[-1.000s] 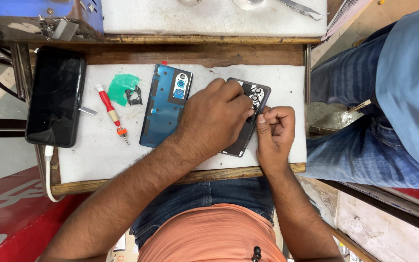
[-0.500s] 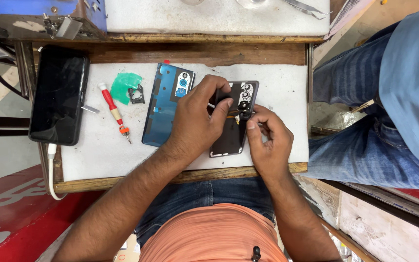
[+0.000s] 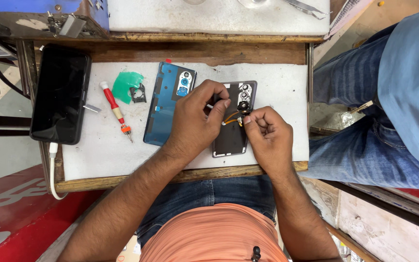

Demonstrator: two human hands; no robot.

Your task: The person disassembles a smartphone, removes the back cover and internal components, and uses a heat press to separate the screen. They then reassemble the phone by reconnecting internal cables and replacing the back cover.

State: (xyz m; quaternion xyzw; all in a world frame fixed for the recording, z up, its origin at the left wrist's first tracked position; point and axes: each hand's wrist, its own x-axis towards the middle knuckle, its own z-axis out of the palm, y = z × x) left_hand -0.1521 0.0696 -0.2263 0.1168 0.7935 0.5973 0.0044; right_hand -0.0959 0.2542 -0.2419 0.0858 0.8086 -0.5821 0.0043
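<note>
— What have your hands got hold of?

— My left hand (image 3: 197,119) rests over the dark phone back cover (image 3: 231,138), which lies flat on the white work mat (image 3: 98,150) near its right half. The thumb and forefinger are pinched narrow on the pale end of a thin orange flex strip (image 3: 231,118) that curves across the cover just below its camera cut-outs

— And the right?

— My right hand (image 3: 267,136) is curled close, fingertips pressed together on the other end of that same strip, beside the cover's right edge. I cannot tell whether a small tool sits between those fingers; the spot is too small to read

— What lies around them?

— Just left of my left hand lies a blue phone back cover (image 3: 163,104), touching the mat, camera window toward the top. Further left a red-handled screwdriver (image 3: 115,110) lies slanted, with a green film scrap (image 3: 124,83) and a small black frame piece (image 3: 138,93) beside it. A black phone (image 3: 60,94) lies screen-up at the mat's left edge, a white cable (image 3: 52,170) plugged into its lower end. Another person's jeans-clad leg (image 3: 360,121) is at the right, well apart from the cover
</note>
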